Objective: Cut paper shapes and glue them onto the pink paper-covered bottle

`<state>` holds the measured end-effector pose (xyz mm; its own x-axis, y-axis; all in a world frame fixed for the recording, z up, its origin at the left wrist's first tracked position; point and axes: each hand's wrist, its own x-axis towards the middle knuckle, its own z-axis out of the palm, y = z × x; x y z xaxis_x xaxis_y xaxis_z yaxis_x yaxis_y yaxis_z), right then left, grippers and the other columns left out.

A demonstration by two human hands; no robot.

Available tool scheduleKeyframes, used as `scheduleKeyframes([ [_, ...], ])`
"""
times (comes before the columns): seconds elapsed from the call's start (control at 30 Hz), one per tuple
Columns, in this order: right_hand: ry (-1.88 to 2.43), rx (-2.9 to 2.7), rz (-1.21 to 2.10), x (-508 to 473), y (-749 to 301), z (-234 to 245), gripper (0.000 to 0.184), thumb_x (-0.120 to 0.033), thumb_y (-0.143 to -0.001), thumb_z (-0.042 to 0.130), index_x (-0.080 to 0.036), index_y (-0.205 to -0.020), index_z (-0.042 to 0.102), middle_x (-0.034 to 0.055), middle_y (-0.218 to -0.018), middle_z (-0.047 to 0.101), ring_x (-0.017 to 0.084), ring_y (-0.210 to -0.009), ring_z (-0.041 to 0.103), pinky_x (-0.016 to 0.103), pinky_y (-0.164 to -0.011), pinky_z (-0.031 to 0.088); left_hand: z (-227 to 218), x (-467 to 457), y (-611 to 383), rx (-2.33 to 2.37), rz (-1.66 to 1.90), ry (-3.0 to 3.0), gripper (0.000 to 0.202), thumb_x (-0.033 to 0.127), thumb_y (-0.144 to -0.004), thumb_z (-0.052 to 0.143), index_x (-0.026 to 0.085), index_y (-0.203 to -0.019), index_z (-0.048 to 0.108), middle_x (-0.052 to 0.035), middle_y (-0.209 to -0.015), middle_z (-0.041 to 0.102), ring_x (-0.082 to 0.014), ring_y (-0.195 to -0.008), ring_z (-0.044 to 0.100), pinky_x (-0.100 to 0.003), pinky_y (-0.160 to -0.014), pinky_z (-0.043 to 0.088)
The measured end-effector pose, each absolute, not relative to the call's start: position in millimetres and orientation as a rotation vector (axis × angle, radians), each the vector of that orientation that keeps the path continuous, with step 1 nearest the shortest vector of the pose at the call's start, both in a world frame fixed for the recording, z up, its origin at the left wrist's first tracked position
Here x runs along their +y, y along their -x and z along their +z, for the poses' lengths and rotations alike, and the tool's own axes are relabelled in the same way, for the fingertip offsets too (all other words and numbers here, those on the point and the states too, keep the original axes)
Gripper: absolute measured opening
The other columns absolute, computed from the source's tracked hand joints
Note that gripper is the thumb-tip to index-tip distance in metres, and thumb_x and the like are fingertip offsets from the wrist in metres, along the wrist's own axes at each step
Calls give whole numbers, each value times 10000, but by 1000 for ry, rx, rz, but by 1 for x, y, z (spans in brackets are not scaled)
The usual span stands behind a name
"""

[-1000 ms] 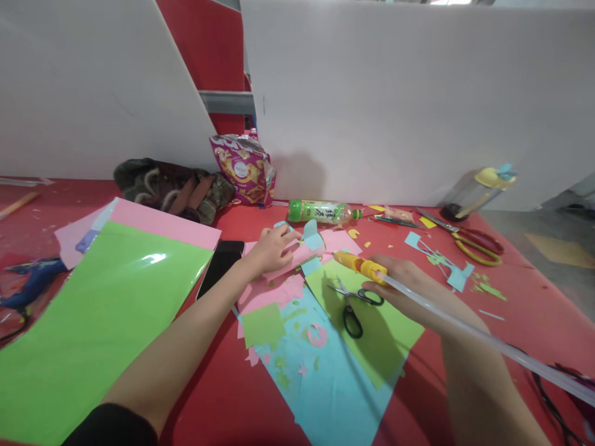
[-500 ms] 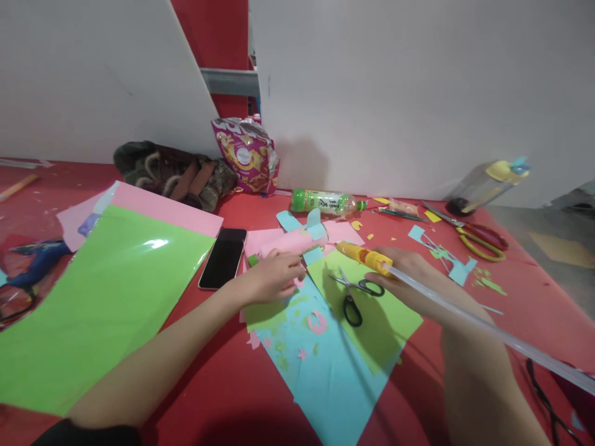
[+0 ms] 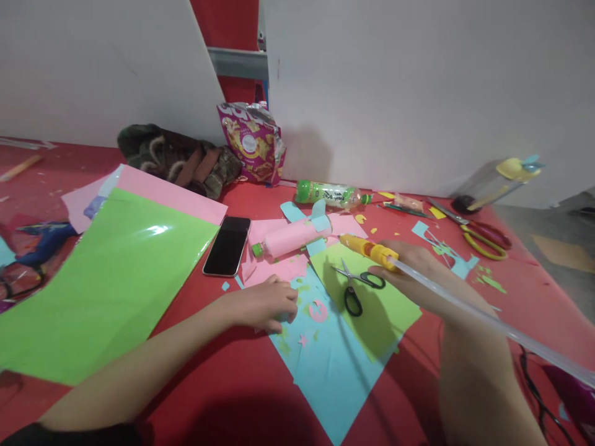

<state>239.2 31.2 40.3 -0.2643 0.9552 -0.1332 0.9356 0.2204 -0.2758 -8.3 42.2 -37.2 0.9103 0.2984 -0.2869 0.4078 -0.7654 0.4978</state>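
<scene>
My right hand [image 3: 409,263] grips a yellow glue gun [image 3: 369,249], its tip pointing left; a long clear glue stick [image 3: 465,300] runs out of its back. My left hand [image 3: 267,303] hovers low over the left edge of a light blue sheet [image 3: 330,371], fingers loosely bent, thumb apart, nothing visible in them. Just beyond lies a pink-wrapped bottle [image 3: 297,238] with a green cap and blue paper tabs. Between my hands are a pink paper ring [image 3: 318,311], a pink star [image 3: 302,341] and black-handled scissors [image 3: 356,285], which lie spread on a green sheet [image 3: 395,316].
A phone [image 3: 227,246] lies beside a large green sheet [image 3: 125,279]. Behind are a drink bottle [image 3: 332,194], a snack bag [image 3: 253,145] and a camouflage-patterned item [image 3: 179,161]. Larger scissors [image 3: 478,238] and a decorated clear bottle [image 3: 493,186] sit at right; a blue glue gun [image 3: 44,244] at left.
My left hand has drawn back from the pink-wrapped bottle toward me, uncovering its green cap and pink paper scraps. My right hand keeps the glue gun in nearly the same place.
</scene>
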Motion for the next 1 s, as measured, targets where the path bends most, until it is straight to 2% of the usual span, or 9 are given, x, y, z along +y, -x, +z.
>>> scheduleKeyframes([
  [0.17,1778,-2406,444,30,-240,38,123,-253,-776,409,-202,-665,412,24,-669,530,153,-585,511,253,-534,380,-37,39,8,517,-264,-2499,108,206,-679,626,172,-773,584,-10,-814,557,-152,-831,465,-277,-766,258],
  [0.33,1724,-2311,449,34,-239,30,114,-303,-773,450,-198,-731,441,20,-702,545,140,-573,498,236,-521,374,-37,37,9,542,-273,-2483,30,195,-701,600,171,-712,586,-11,-796,555,-152,-815,461,-290,-759,247],
  [0.53,1666,-2366,454,37,-238,30,83,-275,-776,438,-203,-798,473,18,-724,569,141,-591,518,230,-539,386,-40,32,11,600,-226,-2453,54,164,-691,592,168,-665,545,-3,-770,549,-151,-812,456,-287,-739,254],
  [0.67,1747,-2362,360,38,-234,40,93,-273,-760,435,-199,-762,491,16,-681,584,143,-564,524,231,-525,385,-37,27,12,685,-222,-2461,55,158,-681,594,171,-707,547,-12,-803,553,-158,-819,458,-302,-746,263],
  [0.87,2015,-2274,228,54,-222,55,134,-184,-706,408,-179,-626,515,21,-576,566,139,-503,518,216,-443,347,-32,22,10,825,-248,-2364,76,86,-655,566,154,-624,553,-11,-774,561,-156,-806,467,-315,-751,286],
  [1.0,1993,-2267,281,66,-212,56,165,-155,-687,413,-167,-778,551,54,-756,624,167,-659,572,220,-527,390,-33,22,8,850,-249,-2360,90,66,-651,549,144,-607,549,-20,-762,566,-169,-822,471,-315,-751,295],
])
